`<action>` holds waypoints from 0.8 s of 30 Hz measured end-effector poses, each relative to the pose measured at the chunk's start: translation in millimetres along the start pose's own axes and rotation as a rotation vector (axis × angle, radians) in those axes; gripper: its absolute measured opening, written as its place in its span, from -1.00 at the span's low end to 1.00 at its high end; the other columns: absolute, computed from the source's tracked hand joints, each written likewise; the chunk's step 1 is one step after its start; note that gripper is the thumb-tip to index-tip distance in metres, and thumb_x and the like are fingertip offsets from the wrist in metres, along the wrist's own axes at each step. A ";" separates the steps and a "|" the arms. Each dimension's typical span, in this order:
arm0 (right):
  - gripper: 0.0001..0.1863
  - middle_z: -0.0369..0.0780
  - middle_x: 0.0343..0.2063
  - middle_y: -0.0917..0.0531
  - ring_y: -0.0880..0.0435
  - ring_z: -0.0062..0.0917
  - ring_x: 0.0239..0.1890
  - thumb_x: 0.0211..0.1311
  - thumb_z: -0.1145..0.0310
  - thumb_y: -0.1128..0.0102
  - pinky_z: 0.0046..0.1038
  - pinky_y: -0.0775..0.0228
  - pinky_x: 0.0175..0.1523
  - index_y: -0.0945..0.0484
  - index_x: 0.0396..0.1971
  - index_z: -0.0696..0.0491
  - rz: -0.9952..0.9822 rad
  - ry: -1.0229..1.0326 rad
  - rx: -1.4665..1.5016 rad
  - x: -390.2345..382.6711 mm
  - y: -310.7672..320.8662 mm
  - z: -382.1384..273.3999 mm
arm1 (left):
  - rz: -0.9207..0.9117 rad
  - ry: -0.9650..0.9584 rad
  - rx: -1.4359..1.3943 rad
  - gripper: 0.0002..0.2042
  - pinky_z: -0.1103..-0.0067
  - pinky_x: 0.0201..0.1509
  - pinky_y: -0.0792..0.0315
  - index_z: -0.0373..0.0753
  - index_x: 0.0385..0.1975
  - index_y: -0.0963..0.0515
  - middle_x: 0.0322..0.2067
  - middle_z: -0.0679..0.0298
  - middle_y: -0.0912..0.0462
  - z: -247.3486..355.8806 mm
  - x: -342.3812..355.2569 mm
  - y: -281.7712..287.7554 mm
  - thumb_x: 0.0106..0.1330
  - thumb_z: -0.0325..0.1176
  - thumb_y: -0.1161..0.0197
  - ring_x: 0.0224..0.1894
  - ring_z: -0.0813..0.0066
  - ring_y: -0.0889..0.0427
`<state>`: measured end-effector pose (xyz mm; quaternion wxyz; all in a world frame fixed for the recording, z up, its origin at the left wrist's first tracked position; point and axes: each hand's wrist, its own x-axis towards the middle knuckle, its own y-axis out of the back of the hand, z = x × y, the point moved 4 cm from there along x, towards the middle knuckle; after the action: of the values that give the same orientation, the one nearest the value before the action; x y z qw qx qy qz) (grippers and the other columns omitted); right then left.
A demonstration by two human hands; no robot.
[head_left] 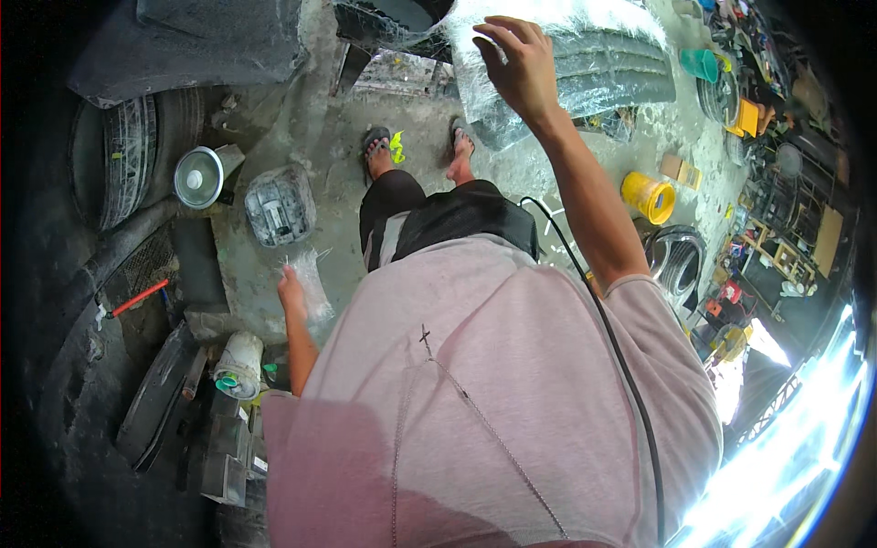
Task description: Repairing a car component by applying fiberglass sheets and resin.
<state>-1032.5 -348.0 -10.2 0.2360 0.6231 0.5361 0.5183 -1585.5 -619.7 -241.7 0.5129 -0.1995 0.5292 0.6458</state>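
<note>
My left hand (291, 289) hangs low beside my body, closed on a crumpled, translucent whitish piece of sheet (315, 290) that droops from it. My right hand (521, 59) is raised at the top with fingers apart and curved, holding nothing visible, over a large ridged, curved panel (603, 78) covered in white fibrous material. Whether the fingertips touch that panel I cannot tell. A grimy square container (280, 226) lies on the floor just above my left hand.
My sandalled feet stand on stained concrete (333, 155). Around are a tire (128, 155), a metal-rimmed can (196, 178), a white bucket (239, 352), a yellow bucket (639, 190), a teal bucket (699, 64), dark panels (187, 46) and clutter along the right.
</note>
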 end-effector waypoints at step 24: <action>-0.44 -0.22 0.37 -0.32 -0.21 -0.39 0.44 0.46 0.05 0.07 -0.03 0.15 0.47 -0.28 0.35 -0.03 -0.277 -0.078 -0.283 -31.6 -34.2 -14.4 | -0.014 -0.018 0.014 -0.41 0.41 0.00 -0.43 -0.49 -0.01 -0.53 -0.16 0.07 -0.65 27.4 27.0 -3.3 0.49 0.07 0.03 -0.16 0.30 -0.58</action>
<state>-1056.4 -369.9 -46.6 0.4110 0.5235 0.5291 0.5264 -1585.5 -583.4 -255.0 0.5235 -0.1939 0.5277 0.6402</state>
